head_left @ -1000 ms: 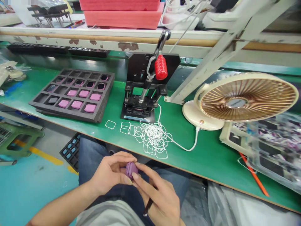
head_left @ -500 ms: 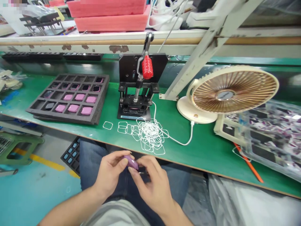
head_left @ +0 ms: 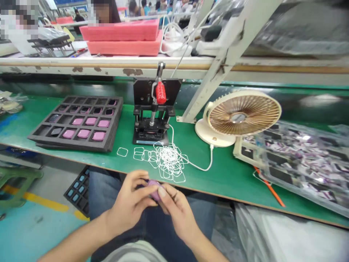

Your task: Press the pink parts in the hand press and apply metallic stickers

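While the left hand and right hand stay together over the person's jeans, a small rounded pink piece sits between them, pinched in the fingers and mostly hidden. A steady, even pinch from both sides looks best for something this small, with the fingertips kept light on its surface so that it neither slips nor gets marked. Half a second earlier more of the piece showed, tilted between the hands; now the fingers have closed over it, and the view has lifted to take in more of the room. Beyond the hands, on the green desk, lie a black foam tray of pink pieces, a red-handled hand press and a tangle of white loops
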Tool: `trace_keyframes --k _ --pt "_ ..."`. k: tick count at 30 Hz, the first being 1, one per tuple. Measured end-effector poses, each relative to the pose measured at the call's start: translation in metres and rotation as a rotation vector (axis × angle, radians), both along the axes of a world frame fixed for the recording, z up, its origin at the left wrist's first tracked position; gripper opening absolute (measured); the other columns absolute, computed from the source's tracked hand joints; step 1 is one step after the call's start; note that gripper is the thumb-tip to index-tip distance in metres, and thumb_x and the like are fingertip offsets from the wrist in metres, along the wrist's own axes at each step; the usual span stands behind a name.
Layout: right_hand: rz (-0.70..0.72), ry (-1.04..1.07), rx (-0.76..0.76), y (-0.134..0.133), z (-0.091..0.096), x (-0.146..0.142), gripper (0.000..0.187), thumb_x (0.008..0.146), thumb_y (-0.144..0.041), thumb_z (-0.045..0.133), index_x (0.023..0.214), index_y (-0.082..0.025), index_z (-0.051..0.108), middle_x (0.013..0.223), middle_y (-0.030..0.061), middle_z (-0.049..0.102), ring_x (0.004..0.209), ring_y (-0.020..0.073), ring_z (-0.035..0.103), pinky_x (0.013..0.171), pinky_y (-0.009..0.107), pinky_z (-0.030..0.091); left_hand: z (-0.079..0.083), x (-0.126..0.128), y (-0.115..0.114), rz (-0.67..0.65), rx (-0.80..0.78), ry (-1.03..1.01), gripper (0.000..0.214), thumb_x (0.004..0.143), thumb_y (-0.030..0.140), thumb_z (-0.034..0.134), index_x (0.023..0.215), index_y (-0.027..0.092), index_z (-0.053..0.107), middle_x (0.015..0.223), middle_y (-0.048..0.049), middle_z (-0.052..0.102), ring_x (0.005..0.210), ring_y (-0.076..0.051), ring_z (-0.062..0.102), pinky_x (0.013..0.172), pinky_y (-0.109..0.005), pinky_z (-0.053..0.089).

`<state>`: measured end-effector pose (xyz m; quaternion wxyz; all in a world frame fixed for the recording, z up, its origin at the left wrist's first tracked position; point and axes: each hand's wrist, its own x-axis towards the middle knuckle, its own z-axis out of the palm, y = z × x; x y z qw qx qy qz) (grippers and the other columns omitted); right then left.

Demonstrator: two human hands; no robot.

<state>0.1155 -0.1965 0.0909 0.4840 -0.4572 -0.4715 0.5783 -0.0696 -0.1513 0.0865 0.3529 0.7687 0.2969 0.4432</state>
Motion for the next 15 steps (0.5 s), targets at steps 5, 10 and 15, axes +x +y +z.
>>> trace_keyframes --k 5,10,15 --pt "0.239 -0.047 -0.14 0.021 0.03 0.012 0.056 0.108 -0.07 0.045 0.079 -0.022 0.05 0.056 -0.0072 0.036 0.048 0.0103 0.027 0.046 0.025 0.024 0.014 -0.024 0.03 -0.059 0.532 0.214 0.048 0.099 0.004 0.065 0.146 0.015 0.062 0.128 -0.0165 0.075 0.117 -0.022 0.074 0.098 -0.035 0.065" --pt "-0.343 -0.809 0.714 0.098 0.109 0.048 0.034 0.111 -0.052 0.055 0.113 -0.023 0.073 0.113 0.0091 0.076 0.102 0.0247 0.071 0.083 0.036 0.056 0.036 -0.011 0.092 0.09 0.429 0.277 0.016 0.105 0.02 0.063 0.118 0.022 0.073 0.108 -0.0069 0.082 0.101 -0.021 0.077 0.092 -0.037 0.064" --pt "-0.34 -1.284 1.18 0.177 0.161 0.054 0.047 0.112 -0.05 0.055 0.151 -0.025 0.058 0.157 0.0096 0.059 0.13 0.0256 0.066 0.073 0.028 0.058 0.034 0.026 0.147 0.163 0.371 0.404 0.015 0.104 0.029 0.064 0.107 0.021 0.077 0.106 -0.0096 0.081 0.1 -0.027 0.076 0.094 -0.044 0.061"
